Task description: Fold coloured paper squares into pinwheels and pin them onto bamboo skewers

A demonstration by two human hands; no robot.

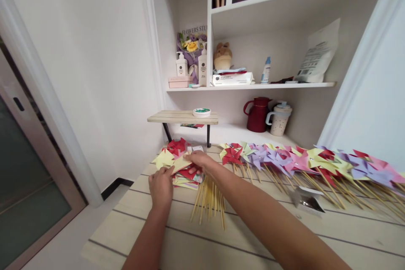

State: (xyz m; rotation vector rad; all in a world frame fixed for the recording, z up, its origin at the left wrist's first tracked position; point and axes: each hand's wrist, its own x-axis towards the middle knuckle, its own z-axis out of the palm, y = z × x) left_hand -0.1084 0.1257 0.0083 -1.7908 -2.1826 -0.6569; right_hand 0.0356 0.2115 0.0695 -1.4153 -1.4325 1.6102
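Grips pale yellow paper (181,163) with left hand (160,183) and right hand (198,160) from opposite sides, presumably for steadiness, over the paper stack (186,180) on the desk (186,242). Has sticks (209,196) bunched nearer right, perhaps for reach, and pinwheels (299,161) lined up farther right, probably to spare their blades. Cannot make out the paper's underside; loses the row's end past the right edge.

White shelving (278,21), pale wall (88,50); a door (28,168), apparently frosted glass, left.

A thin, pale yellow paper piece (180,164) is held above a loose pile of multicoloured paper sheets (186,184) lying beside slender, straw-coloured wooden sticks (209,198).
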